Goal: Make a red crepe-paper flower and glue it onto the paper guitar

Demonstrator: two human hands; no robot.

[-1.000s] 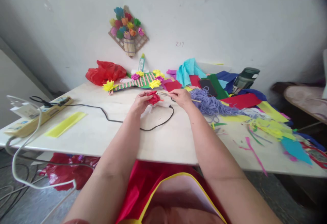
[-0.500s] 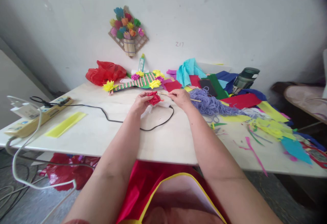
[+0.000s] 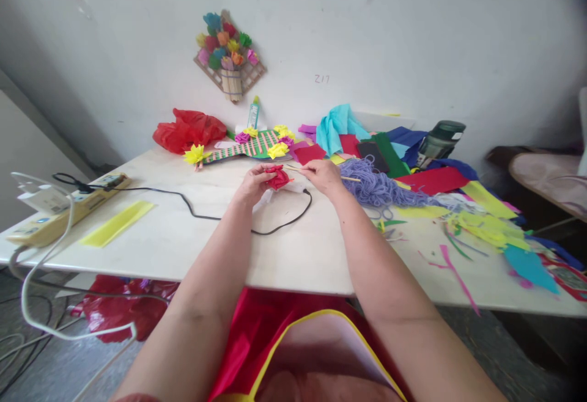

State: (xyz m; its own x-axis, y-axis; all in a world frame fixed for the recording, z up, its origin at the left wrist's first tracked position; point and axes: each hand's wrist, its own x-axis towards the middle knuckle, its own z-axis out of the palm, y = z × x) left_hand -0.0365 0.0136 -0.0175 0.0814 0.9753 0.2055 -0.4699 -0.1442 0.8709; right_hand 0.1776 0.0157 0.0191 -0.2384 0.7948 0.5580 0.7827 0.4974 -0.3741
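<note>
A crumpled red paper flower (image 3: 277, 177) is pinched in the fingers of my left hand (image 3: 254, 184), above the middle of the table. My right hand (image 3: 323, 176) grips a thin wooden stick (image 3: 352, 179), whose far end points left toward the flower. Whether the stick's tip touches the paper I cannot tell. Beneath the flower lies a white hot glue gun (image 3: 293, 188), partly hidden, with a black cord (image 3: 192, 211) running from it. Just behind my hands rests a green guitar-shaped craft (image 3: 247, 147) with yellow and purple paper flowers.
Purple yarn (image 3: 380, 185) and coloured paper scraps crowd the right side. At the left edge sits a power strip (image 3: 68, 209), near a yellow paper strip (image 3: 117, 223). Red crepe paper (image 3: 188, 130) and a glue bottle (image 3: 254, 113) stand at the back; a dark bottle (image 3: 440, 144) leans at right.
The red paper flower looks turned very slightly in my left hand. Otherwise both hands stay in nearly the same place, still holding the flower and the stick.
</note>
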